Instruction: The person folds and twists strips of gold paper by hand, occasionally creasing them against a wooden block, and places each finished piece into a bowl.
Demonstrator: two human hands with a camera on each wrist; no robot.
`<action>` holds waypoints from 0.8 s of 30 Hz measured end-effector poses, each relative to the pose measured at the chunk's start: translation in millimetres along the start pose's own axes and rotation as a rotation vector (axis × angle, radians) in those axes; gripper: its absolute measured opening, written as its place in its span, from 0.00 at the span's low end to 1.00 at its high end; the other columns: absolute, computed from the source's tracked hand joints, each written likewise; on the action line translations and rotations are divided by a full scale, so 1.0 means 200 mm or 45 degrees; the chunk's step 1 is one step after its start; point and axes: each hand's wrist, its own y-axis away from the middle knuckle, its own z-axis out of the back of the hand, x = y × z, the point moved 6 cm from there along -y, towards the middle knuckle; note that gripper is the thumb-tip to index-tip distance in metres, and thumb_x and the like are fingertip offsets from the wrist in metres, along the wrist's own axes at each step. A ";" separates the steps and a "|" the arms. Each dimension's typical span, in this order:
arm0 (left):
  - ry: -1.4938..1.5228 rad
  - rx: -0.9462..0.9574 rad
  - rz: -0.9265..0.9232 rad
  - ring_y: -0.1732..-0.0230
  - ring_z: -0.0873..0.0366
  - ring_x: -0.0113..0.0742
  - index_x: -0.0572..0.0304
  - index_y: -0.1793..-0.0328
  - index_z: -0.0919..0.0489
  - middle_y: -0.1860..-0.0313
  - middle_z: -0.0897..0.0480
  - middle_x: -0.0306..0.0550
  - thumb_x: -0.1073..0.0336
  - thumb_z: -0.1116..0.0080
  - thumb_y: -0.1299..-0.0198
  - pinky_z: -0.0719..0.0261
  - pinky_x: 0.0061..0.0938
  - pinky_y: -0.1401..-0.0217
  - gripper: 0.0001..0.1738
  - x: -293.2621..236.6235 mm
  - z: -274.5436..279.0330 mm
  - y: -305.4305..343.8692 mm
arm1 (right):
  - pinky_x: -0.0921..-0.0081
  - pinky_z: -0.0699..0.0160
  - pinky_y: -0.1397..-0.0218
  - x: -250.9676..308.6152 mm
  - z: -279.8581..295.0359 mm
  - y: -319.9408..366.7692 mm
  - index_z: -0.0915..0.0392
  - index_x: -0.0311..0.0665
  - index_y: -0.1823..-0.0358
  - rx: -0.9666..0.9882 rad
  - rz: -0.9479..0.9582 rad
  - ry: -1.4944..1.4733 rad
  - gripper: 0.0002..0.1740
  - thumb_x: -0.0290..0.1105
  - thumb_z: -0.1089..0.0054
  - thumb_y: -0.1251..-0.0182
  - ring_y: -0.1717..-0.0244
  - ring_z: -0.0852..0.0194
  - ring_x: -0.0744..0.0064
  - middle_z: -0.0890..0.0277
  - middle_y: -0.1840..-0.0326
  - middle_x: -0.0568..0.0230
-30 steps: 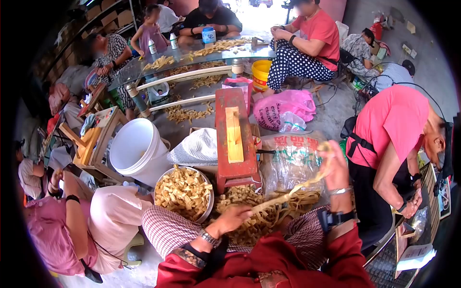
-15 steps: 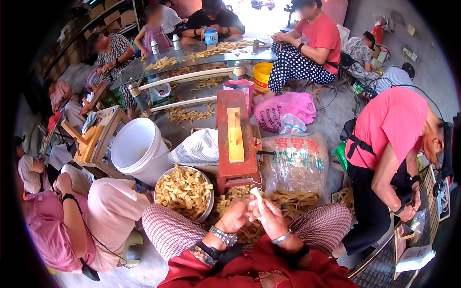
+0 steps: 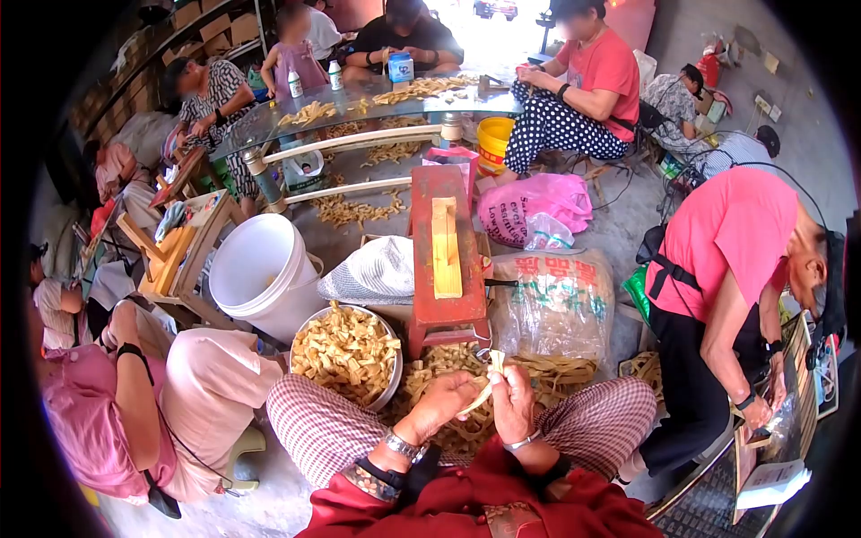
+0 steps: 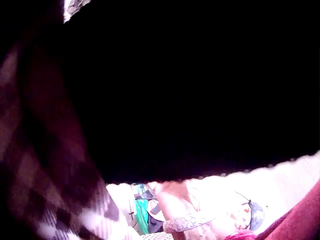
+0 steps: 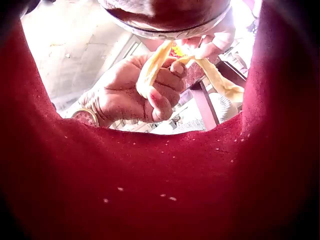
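A pale yellow flat strip (image 3: 496, 361) is between my two hands, low over the lap. My right hand (image 3: 513, 402) grips it, with one end standing up above the fingers. My left hand (image 3: 441, 398) is close beside it on the left. In the right wrist view, a length of the strip (image 5: 154, 67) runs into the curled fingers of the left hand (image 5: 131, 90), while another length hangs off to the right. The left wrist view is mostly blocked by something dark, with checked trousers (image 4: 55, 200) along its left side.
A metal basin (image 3: 397, 377) full of folded yellow pieces (image 3: 345, 352) sits left of the lap. Ahead stands a red bench (image 3: 429, 224) with a wooden block (image 3: 446, 248). A white bucket (image 3: 269, 269), a clear bag (image 3: 552, 305) and a bent-over person (image 3: 726, 233) are nearby.
A second ago my right hand was stretched out to the right with the strip drawn long. Both hands then came together over the lap, and the strip is now doubled between them.
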 end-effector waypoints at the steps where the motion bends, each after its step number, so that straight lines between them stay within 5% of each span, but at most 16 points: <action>1: -0.046 0.040 -0.057 0.77 0.33 0.21 0.60 0.63 0.25 0.75 0.27 0.34 0.66 0.51 0.34 0.32 0.18 0.75 0.07 -0.02 -0.01 0.01 | 0.73 0.30 0.71 0.04 0.00 -0.01 0.28 0.32 0.63 -0.031 0.095 0.041 0.11 0.34 0.51 0.30 0.72 0.31 0.74 0.35 0.74 0.62; 3: -0.138 0.120 -0.171 0.75 0.30 0.24 0.62 0.63 0.24 0.75 0.27 0.37 0.67 0.49 0.35 0.31 0.20 0.74 0.07 -0.07 -0.04 0.04 | 0.76 0.29 0.76 -0.04 -0.04 0.00 0.29 0.32 0.63 0.072 -0.298 -0.283 0.12 0.36 0.52 0.30 0.75 0.31 0.76 0.35 0.74 0.64; 5: -0.755 -0.155 -0.618 0.74 0.27 0.31 0.66 0.62 0.25 0.74 0.26 0.44 0.69 0.47 0.36 0.28 0.27 0.70 0.06 -0.25 -0.04 0.12 | 0.79 0.28 0.80 -0.07 -0.07 0.05 0.29 0.32 0.63 0.145 -0.580 -0.477 0.14 0.38 0.52 0.30 0.78 0.32 0.79 0.36 0.74 0.66; 7: -1.149 -0.378 -0.889 0.62 0.22 0.55 0.67 0.61 0.26 0.61 0.23 0.57 0.77 0.44 0.44 0.24 0.37 0.62 0.05 -0.30 -0.03 0.16 | 0.82 0.29 0.84 -0.05 -0.08 0.03 0.30 0.34 0.64 0.192 -0.766 -0.542 0.16 0.42 0.53 0.29 0.81 0.34 0.81 0.36 0.75 0.69; 11: -1.219 -0.464 -1.110 0.60 0.21 0.58 0.64 0.61 0.26 0.38 0.30 0.59 0.77 0.46 0.45 0.21 0.41 0.63 0.06 -0.38 -0.05 0.23 | 0.83 0.30 0.83 -0.05 -0.11 -0.01 0.29 0.36 0.64 0.354 -0.710 -0.551 0.15 0.42 0.54 0.30 0.83 0.38 0.84 0.39 0.82 0.72; 15: -1.341 -0.412 -1.329 0.55 0.21 0.57 0.65 0.60 0.27 0.39 0.27 0.60 0.79 0.46 0.49 0.21 0.40 0.56 0.09 -0.37 -0.07 0.25 | 0.82 0.33 0.84 -0.03 -0.10 -0.02 0.27 0.34 0.67 0.619 -0.530 -0.405 0.15 0.38 0.56 0.32 0.86 0.37 0.82 0.36 0.82 0.70; 17: -1.292 -0.319 -1.227 0.57 0.22 0.58 0.65 0.58 0.27 0.51 0.23 0.59 0.79 0.46 0.48 0.23 0.40 0.57 0.10 -0.31 -0.05 0.22 | 0.80 0.33 0.84 -0.02 -0.10 -0.03 0.27 0.33 0.70 0.729 -0.473 -0.392 0.17 0.37 0.59 0.32 0.88 0.35 0.78 0.34 0.84 0.68; 19: -1.277 -0.222 -1.107 0.58 0.23 0.58 0.65 0.58 0.27 0.57 0.23 0.58 0.81 0.45 0.48 0.24 0.40 0.58 0.11 -0.27 -0.03 0.21 | 0.79 0.30 0.85 -0.01 -0.10 -0.02 0.28 0.30 0.67 0.767 -0.440 -0.358 0.17 0.36 0.60 0.29 0.85 0.29 0.75 0.28 0.75 0.60; 20: -1.192 -0.251 -1.105 0.60 0.24 0.58 0.65 0.56 0.27 0.60 0.24 0.58 0.81 0.46 0.47 0.25 0.39 0.60 0.12 -0.28 -0.03 0.21 | 0.79 0.27 0.83 -0.01 -0.09 0.00 0.26 0.32 0.64 0.718 -0.653 -0.357 0.20 0.43 0.58 0.27 0.82 0.29 0.76 0.26 0.72 0.62; 21: -1.106 -0.278 -1.098 0.62 0.25 0.59 0.65 0.55 0.27 0.63 0.25 0.59 0.81 0.46 0.46 0.26 0.38 0.62 0.12 -0.28 -0.02 0.23 | 0.79 0.23 0.79 0.00 -0.10 0.01 0.28 0.33 0.57 0.675 -0.596 -0.399 0.21 0.46 0.55 0.28 0.79 0.27 0.76 0.25 0.69 0.62; 24: -0.606 -0.292 -0.872 0.62 0.21 0.37 0.65 0.46 0.27 0.60 0.20 0.46 0.78 0.49 0.39 0.24 0.24 0.60 0.14 -0.21 0.04 0.18 | 0.78 0.21 0.76 0.07 -0.10 0.01 0.33 0.33 0.48 0.570 -0.223 -0.481 0.19 0.40 0.48 0.30 0.73 0.22 0.71 0.25 0.65 0.57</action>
